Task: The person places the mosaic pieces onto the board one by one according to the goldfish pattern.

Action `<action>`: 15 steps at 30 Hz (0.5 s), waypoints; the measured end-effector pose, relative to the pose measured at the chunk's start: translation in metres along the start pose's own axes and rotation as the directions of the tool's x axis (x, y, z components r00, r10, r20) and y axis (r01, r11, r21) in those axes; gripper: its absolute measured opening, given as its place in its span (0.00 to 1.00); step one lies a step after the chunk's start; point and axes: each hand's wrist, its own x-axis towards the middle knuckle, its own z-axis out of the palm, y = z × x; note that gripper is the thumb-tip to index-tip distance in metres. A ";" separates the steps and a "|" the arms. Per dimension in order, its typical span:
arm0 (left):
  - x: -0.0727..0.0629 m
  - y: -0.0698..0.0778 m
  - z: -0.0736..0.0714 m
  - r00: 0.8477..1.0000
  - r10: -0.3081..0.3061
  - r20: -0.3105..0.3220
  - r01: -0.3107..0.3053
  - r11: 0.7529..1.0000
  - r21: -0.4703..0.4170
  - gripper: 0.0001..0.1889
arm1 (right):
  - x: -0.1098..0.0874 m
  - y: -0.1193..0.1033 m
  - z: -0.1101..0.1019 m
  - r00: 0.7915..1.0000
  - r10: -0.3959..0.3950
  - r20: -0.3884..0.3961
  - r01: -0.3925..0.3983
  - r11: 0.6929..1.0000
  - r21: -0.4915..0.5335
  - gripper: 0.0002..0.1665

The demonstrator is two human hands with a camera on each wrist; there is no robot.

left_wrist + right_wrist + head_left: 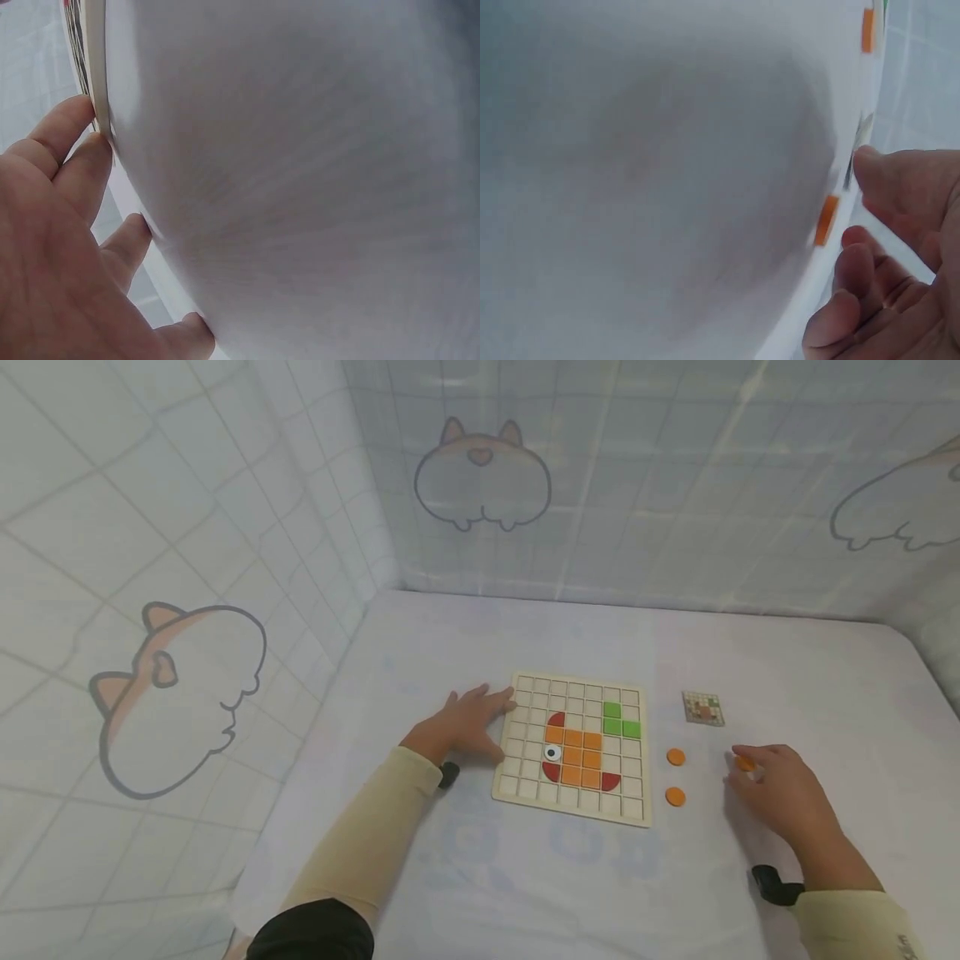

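A wooden grid board [630, 810] lies on the table with orange squares [572, 756], red rounded pieces [556, 719], green squares [612, 725] and a round eye piece [552, 752] in its cells. My left hand [471, 724] has its fingers spread, with fingertips at the board's left edge; the left wrist view shows two fingers [86, 165] against that edge. To the right of the board, my right hand [783, 793] holds thumb and fingers apart around an orange disc [744, 763]. In the right wrist view this disc [826, 220] rests on the table, just beyond the fingertips.
Two more orange discs lie between board and right hand, an upper disc [676, 757] and a lower disc [676, 797]. Behind them is a small pattern card [703, 708]. White tiled-print curtains [480, 560] stand behind and left of the white-covered table [450, 643].
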 end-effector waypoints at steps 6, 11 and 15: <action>-0.001 -0.001 0.001 1.000 0.003 -0.001 -0.003 1.000 -0.012 0.54 | 0.004 0.005 0.002 0.999 0.031 0.010 -0.031 0.997 -0.066 0.28; -0.001 -0.002 0.001 1.000 0.009 -0.006 -0.010 1.000 -0.011 0.54 | 0.008 0.000 -0.002 0.998 0.042 0.046 -0.038 0.996 -0.086 0.24; 0.000 -0.002 0.001 1.000 0.016 -0.011 -0.016 1.000 -0.005 0.53 | 0.008 -0.003 -0.005 0.995 0.058 0.075 -0.052 0.995 -0.083 0.24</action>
